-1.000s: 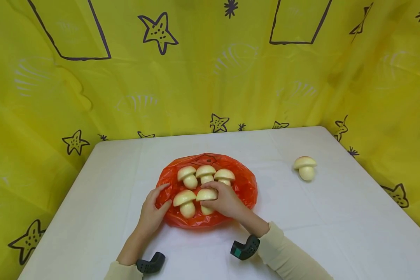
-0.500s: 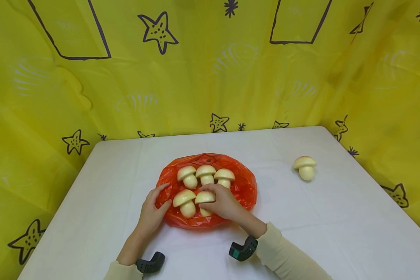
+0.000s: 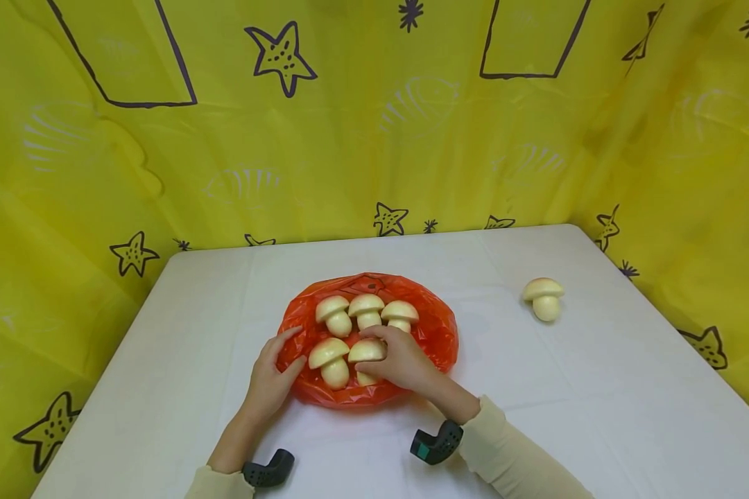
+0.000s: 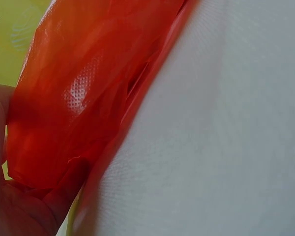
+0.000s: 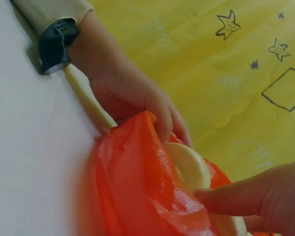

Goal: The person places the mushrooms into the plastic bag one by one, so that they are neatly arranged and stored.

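A red plastic bag (image 3: pixel 437 333) lies spread open on the white table, with several pale toy mushrooms in it. Three of them, such as the middle back mushroom (image 3: pixel 366 310), form a back row. In front of these are the front left mushroom (image 3: pixel 331 362) and the front right mushroom (image 3: pixel 365 352). My right hand (image 3: pixel 402 357) reaches over the bag and grips the front right one between thumb and fingers. At the bag's left rim, my left hand (image 3: pixel 271 374) holds the plastic, with its fingertips inside the rim. The left wrist view shows the bag's side wall (image 4: pixel 88 98) close up.
Another mushroom (image 3: pixel 544 298) lies apart on the right side of the table (image 3: pixel 512 430). A yellow patterned curtain (image 3: pixel 343 145) hangs behind the table and along both sides. Each wrist wears a black device, such as the right wrist camera (image 3: pixel 437 442).
The front right mushroom has shifted slightly left and down with my right hand, which still grips it. My left hand stays at the bag's rim.
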`<state>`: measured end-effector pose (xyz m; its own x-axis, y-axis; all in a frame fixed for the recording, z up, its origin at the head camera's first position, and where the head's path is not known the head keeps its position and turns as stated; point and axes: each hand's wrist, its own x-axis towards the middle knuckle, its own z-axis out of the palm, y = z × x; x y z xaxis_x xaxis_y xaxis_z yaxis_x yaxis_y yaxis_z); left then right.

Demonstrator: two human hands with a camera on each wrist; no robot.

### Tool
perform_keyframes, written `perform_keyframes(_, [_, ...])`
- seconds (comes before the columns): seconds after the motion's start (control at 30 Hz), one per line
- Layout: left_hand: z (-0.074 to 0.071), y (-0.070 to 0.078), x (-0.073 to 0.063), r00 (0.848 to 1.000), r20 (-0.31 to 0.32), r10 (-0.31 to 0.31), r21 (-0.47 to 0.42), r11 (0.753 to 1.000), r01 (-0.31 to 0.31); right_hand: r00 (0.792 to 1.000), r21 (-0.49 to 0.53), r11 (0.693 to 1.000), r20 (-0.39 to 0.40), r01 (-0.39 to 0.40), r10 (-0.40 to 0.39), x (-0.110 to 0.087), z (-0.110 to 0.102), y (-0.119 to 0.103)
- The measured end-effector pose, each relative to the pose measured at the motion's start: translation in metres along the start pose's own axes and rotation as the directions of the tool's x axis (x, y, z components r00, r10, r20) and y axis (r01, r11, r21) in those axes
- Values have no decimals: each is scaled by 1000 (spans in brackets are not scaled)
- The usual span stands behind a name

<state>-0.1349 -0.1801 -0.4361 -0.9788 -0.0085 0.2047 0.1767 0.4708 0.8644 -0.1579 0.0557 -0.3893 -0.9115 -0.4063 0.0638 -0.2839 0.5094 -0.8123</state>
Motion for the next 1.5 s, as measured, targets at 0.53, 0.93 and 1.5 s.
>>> perform_keyframes(0.53, [-1,3,-1,1000,11,-3,-3,1000,3,996,-78,994,-50,-71,68,-6,-50,-10])
perform_keyframes(0.93, [-1,1,-1,1000,11,-2,12,1000,2,996,-49,996,-52,-69,66,-8,-76,-2])
perform_keyframes(1.5, [0,3,-1,1000,9,25,8,1000,-25,991,-23,998,-118,-64,61,-12,-107,4])
